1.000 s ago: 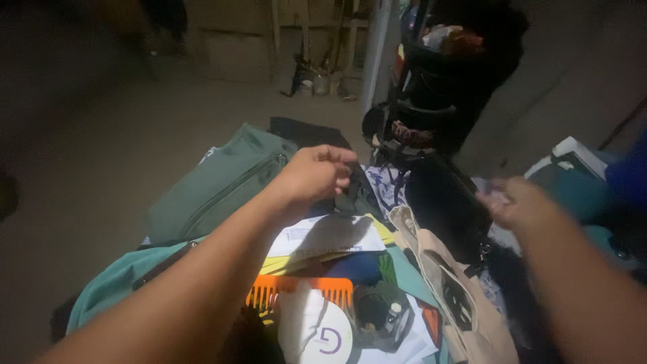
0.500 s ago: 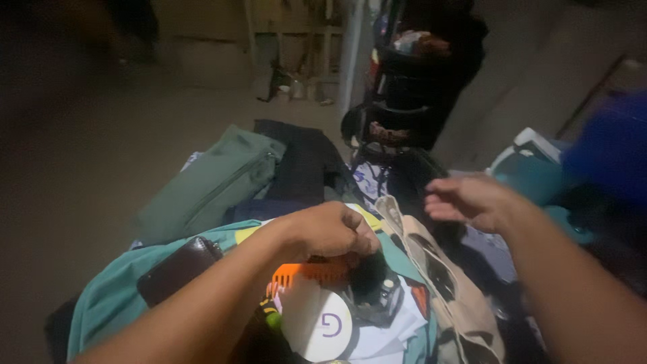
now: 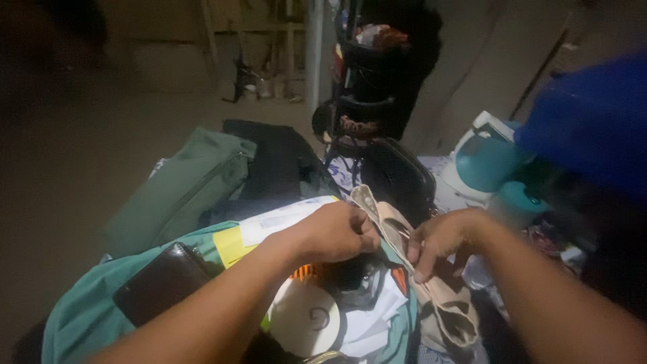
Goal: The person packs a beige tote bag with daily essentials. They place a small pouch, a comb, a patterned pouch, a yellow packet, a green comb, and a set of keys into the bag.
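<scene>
While both hands' fingers pinch it, the beige strap (image 3: 391, 232) runs lengthwise from upper left to lower right.

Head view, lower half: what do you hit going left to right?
Dark brown wallet → left hand → beige strap pinched by both hands → right hand → teal and white iron, farther back on the right.

We brought our right hand (image 3: 441, 243) in from the side to the beige strap (image 3: 384, 222), and our left hand (image 3: 337, 232) dropped back from the dark bag, both now pinching it.
</scene>
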